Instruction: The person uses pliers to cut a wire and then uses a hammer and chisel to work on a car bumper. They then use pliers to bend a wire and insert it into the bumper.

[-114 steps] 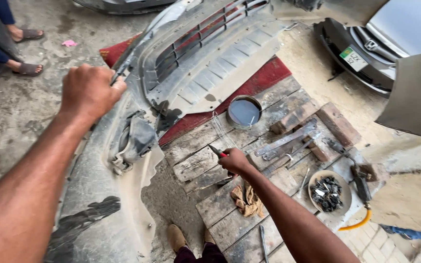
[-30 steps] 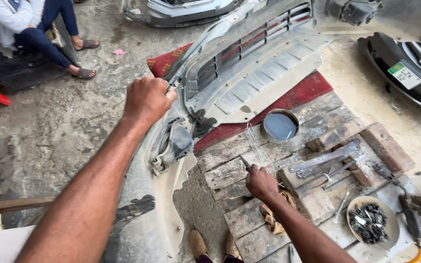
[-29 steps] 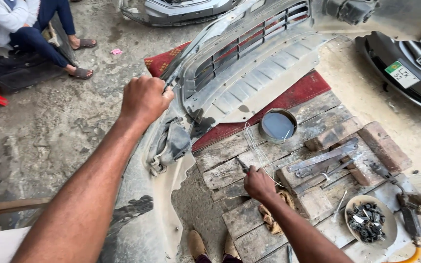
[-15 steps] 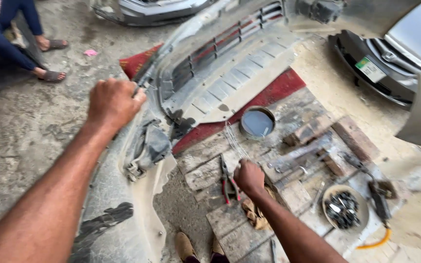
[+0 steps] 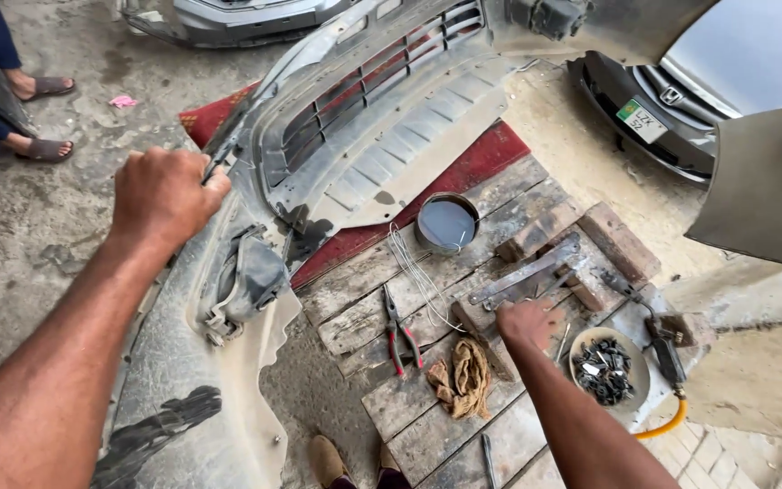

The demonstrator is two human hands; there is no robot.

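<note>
My left hand (image 5: 166, 195) is clenched on the upper edge of a dusty grey car bumper (image 5: 382, 136) and holds it tilted up on its side. My right hand (image 5: 527, 323) rests low on the wooden pallet (image 5: 382, 407), at the near end of a flat metal strip (image 5: 522, 276). Its back faces me, so the fingers are hidden. Red-handled pliers (image 5: 400, 337) lie loose on the planks to the left of that hand, beside a crumpled tan rag (image 5: 463, 376) and a loop of thin wire (image 5: 418, 272).
A bowl of dark screws (image 5: 604, 369) sits just right of my right hand, with a torch on a yellow hose (image 5: 667, 421) beyond it. A round tin (image 5: 446, 223) and bricks (image 5: 631, 240) stand on the pallet. A parked car (image 5: 681, 100) is at the right; a seated person's feet (image 5: 42, 91) at the far left.
My right hand let go of the red-handled pliers, which now lie on the planks, and moved right to the metal strip. My left hand stays gripped on the bumper edge.
</note>
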